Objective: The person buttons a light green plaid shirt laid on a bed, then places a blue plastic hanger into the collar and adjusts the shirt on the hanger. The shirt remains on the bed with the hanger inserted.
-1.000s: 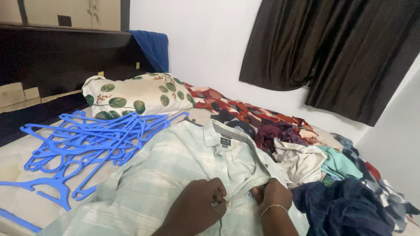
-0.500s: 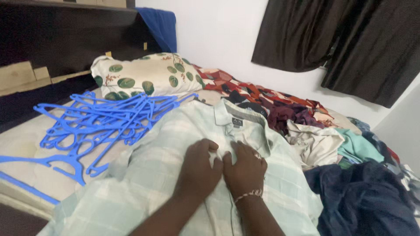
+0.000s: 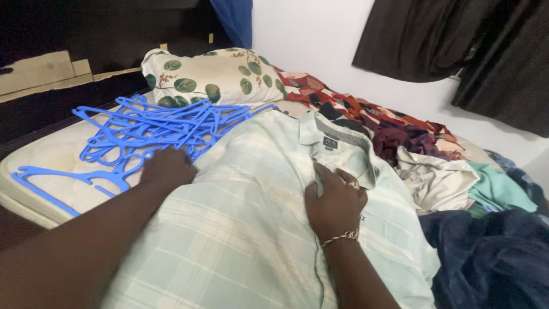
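We see a pale green and white checked button-up shirt (image 3: pixel 251 229) spread flat, front up, across the bed (image 3: pixel 40 166), its collar pointing toward the far wall. Inside the collar sits a small dark rectangular label (image 3: pixel 330 141) on a grey band. Our right hand (image 3: pixel 336 200) lies open, palm down, on the shirt's chest just below the collar, fingers spread, gripping nothing; a ring shows on one finger and a thin beaded bracelet (image 3: pixel 341 236) circles the wrist. Our left hand (image 3: pixel 167 167) reaches out to the shirt's left edge, resting palm down where the cloth meets the heap of bright blue plastic clothes hangers (image 3: pixel 143 129); we cannot tell whether its fingers close on a hanger or only touch one. The hangers lie tangled on the bare cream mattress, one stretching toward the near left corner.

Beyond the hangers a white pillow printed with green leaves (image 3: pixel 214 77) leans at the head of the bed against the dark headboard (image 3: pixel 86 34). To the right of the shirt we see a pile of loose clothes: a red patterned cloth (image 3: pixel 354 109), a cream garment (image 3: pixel 434 177), a teal piece (image 3: pixel 497 191) and a dark navy garment (image 3: pixel 492 257) nearest us. Dark curtains (image 3: pixel 457 40) hang on the white wall behind.
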